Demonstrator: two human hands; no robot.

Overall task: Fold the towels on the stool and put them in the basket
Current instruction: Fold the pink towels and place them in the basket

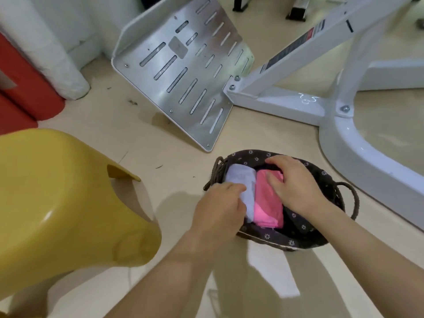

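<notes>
A woven basket with a dark flowered lining stands on the floor right of centre. Inside lie a folded pale blue towel on the left and a folded pink towel beside it. My left hand grips the near edge of the pale blue towel with curled fingers. My right hand rests flat on the far right part of the pink towel, fingers spread. The yellow plastic stool stands at the left with nothing on its seat.
A perforated metal plate on a white frame lies on the floor just behind the basket. A white curved base runs along the right. Red cushions and a white roll sit at the back left.
</notes>
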